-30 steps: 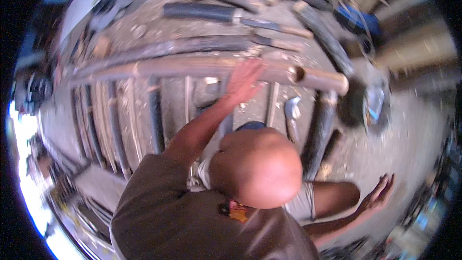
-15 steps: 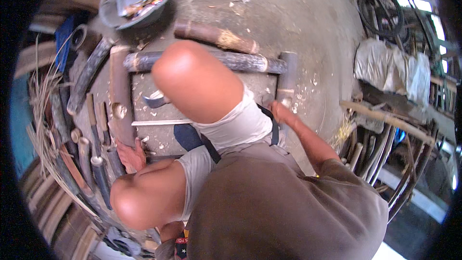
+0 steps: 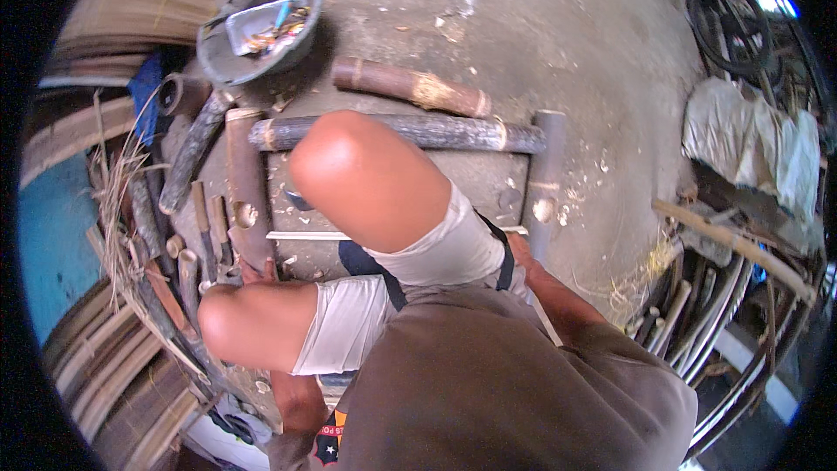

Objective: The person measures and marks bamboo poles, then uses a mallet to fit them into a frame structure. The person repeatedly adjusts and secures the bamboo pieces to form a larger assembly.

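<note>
My right hand [image 3: 520, 249] is beside my right thigh, right at the end of a thin pale strip [image 3: 305, 236]. Its fingers are too blurred to show a grip. The strip passes behind my leg, between a left bamboo pole [image 3: 247, 157] and a right bamboo pole [image 3: 546, 170], each with a cut hole. Across their far ends lies a dark bamboo crosspiece [image 3: 436, 133]. My left forearm [image 3: 299, 397] runs under my left thigh, hiding the left hand. Skin shows past the thigh by the left pole; hand or foot, I cannot tell.
A grey basin [image 3: 209, 57] holding a small tray stands at the far left. A loose brown bamboo piece [image 3: 384, 79] lies beyond the crosspiece. Bamboo offcuts [image 3: 187, 266] crowd the left; a rack of poles [image 3: 732, 249] stands at right. A curved metal piece [image 3: 299, 201] shows beside my knee.
My right hand has drawn back toward me, from beside a dark round thing on the floor to the strip's right end. More of my left forearm shows. The whole view has shifted.
</note>
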The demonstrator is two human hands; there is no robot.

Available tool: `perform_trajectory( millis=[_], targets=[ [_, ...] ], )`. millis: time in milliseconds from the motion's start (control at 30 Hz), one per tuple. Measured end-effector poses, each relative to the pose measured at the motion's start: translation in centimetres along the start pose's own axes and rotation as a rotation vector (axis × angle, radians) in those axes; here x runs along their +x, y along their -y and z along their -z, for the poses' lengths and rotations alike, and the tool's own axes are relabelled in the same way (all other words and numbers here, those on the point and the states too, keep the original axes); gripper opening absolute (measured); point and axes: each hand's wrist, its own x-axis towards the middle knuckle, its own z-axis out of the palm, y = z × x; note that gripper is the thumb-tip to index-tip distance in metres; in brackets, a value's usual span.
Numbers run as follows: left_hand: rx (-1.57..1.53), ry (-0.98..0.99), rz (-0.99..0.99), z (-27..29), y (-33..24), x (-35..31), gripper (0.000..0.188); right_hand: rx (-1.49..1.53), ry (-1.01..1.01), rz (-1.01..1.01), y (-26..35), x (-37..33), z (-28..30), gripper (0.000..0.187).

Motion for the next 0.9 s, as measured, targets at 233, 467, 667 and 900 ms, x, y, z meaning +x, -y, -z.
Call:
perform_trajectory(
  millis=[233, 467, 667, 900],
  targets=[
    [-0.013, 0.009, 0.044, 0.3, 1.7, -2.5, 0.082, 0.049, -0.012, 0.133, 2.8, -0.4, -1.8, 0.03],
    [-0.006, 0.058, 0.028, -0.5, 1.2, -3.1, 0.077, 0.123, -0.47, 0.007, 7.9, 0.1, 7.3, 0.033],
    [-0.008, 0.095, 0.025, -1.0, 0.7, -3.7, 0.073, 0.423, -0.179, 0.405, 8.6, 5.5, 5.8, 0.036],
    [-0.021, 0.125, 0.055, -1.9, 0.5, -5.9, 0.069, 0.503, -0.264, 0.48, 13.1, 8.0, 10.9, 0.035]
  ],
)
